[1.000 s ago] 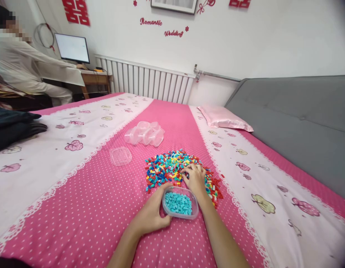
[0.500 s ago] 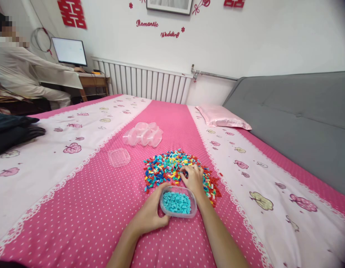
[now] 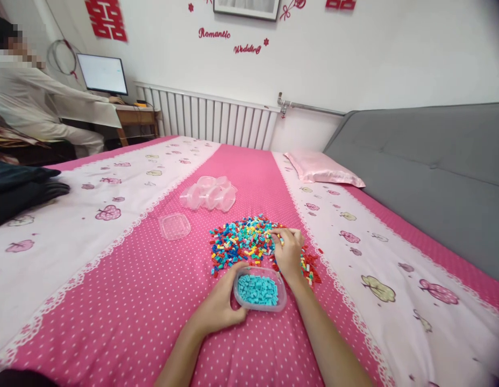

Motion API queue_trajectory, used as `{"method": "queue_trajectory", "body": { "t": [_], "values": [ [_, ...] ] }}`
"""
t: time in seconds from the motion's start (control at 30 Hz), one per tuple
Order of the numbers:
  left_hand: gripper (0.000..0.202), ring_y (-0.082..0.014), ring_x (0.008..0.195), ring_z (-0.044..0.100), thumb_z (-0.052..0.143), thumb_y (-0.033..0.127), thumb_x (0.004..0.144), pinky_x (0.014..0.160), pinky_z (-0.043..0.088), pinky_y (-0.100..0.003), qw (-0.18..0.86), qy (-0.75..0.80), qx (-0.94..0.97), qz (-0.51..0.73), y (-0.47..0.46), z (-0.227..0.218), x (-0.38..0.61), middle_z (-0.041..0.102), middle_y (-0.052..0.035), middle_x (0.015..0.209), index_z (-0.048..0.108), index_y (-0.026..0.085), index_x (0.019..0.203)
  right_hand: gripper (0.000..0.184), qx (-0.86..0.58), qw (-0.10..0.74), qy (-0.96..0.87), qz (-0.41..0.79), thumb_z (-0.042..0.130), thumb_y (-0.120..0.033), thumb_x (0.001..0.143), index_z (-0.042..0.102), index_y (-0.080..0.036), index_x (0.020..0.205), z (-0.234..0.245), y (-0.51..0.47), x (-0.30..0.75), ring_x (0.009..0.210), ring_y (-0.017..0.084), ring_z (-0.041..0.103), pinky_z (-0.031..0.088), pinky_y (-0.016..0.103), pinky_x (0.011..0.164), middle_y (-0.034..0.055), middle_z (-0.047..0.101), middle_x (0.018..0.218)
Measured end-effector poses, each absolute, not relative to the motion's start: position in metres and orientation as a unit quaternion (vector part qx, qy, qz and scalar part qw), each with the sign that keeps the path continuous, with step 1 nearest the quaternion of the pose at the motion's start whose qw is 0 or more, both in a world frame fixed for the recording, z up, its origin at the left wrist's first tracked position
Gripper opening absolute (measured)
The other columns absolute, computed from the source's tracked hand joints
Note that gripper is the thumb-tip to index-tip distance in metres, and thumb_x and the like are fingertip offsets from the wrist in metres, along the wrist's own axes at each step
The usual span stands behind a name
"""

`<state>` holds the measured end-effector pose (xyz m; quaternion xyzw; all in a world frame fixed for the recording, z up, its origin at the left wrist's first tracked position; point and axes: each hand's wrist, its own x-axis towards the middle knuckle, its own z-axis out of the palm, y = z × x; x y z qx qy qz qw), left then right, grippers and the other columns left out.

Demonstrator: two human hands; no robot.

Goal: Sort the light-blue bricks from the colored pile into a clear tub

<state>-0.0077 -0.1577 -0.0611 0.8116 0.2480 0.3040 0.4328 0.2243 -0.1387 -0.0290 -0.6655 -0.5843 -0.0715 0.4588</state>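
My left hand [image 3: 223,298] grips a clear plastic container [image 3: 282,306] by its left side, thumb at the near edge and fingers at the far side. Inside lies a heap of small turquoise building bricks [image 3: 257,290]. Just beyond the container spreads a loose pile of mixed bricks [image 3: 233,244] in red, blue, yellow, white and turquoise. Over the pile's right part is my right hand [image 3: 290,250], thumb and forefinger tips close together in a pinch. Whatever may sit between those fingertips is too small to make out. The hand hides some bricks beneath it.
A clear lid [image 3: 175,226] lies left of the pile, with several stacked clear containers [image 3: 209,194] farther back. A pink pillow [image 3: 322,169] rests by the grey headboard [image 3: 427,156]. Dark folded cloth [image 3: 27,191] is at left. Another person [image 3: 35,97] sits at a computer desk.
My right hand has moved slightly right and farther back over the pile, its fingertips now reaching left. The left hand still holds the container in place. The whole view has shifted slightly.
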Motion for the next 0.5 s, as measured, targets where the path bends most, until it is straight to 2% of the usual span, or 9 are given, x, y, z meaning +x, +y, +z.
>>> {"method": "queue_trajectory", "body": {
  "t": [0.1,0.2,0.3,0.5],
  "values": [
    [0.084,-0.0287,0.131,0.048,0.06,0.009,0.068,0.113,0.038,-0.044,0.43,0.243,0.815,0.304,-0.158,-0.059,-0.007,0.047,-0.0141,0.142,0.027,0.019,0.145,0.016,-0.645,0.446,-0.621,-0.007,0.057,-0.024,0.093,0.072,-0.021,0.097,-0.017,-0.15,0.228,0.096,0.025,0.056,0.038,0.039,0.091,0.0065,0.072,0.096],
    [0.083,-0.0288,0.132,0.048,0.06,0.009,0.068,0.113,0.038,-0.044,0.43,0.234,0.819,0.3,-0.158,-0.058,-0.006,0.046,-0.0142,0.142,0.026,0.018,0.144,0.015,-0.618,0.413,-0.665,0.075,0.064,-0.019,0.087,0.072,-0.024,0.099,-0.007,-0.178,0.228,0.082,0.019,0.063,0.046,0.031,0.08,0.0014,0.073,0.093],
    [0.085,-0.0293,0.132,0.047,0.06,0.009,0.068,0.113,0.039,-0.045,0.425,0.238,0.823,0.29,-0.16,-0.058,-0.006,0.045,-0.0136,0.142,0.025,0.02,0.144,0.011,-0.612,0.38,-0.684,0.119,0.072,-0.014,0.081,0.073,-0.025,0.082,-0.002,-0.216,0.221,0.081,0.018,0.063,0.047,0.029,0.077,-0.0011,0.07,0.083],
    [0.087,-0.029,0.129,0.048,0.062,0.006,0.064,0.11,0.042,-0.043,0.384,0.226,0.853,0.272,-0.164,-0.062,-0.008,0.045,-0.01,0.138,0.028,0.024,0.142,0.018,-0.64,0.341,-0.672,0.15,0.077,-0.009,0.078,0.072,-0.026,0.082,-0.008,-0.263,0.204,0.084,0.021,0.059,0.043,0.033,0.076,0.0002,0.066,0.083]
  ]
}}
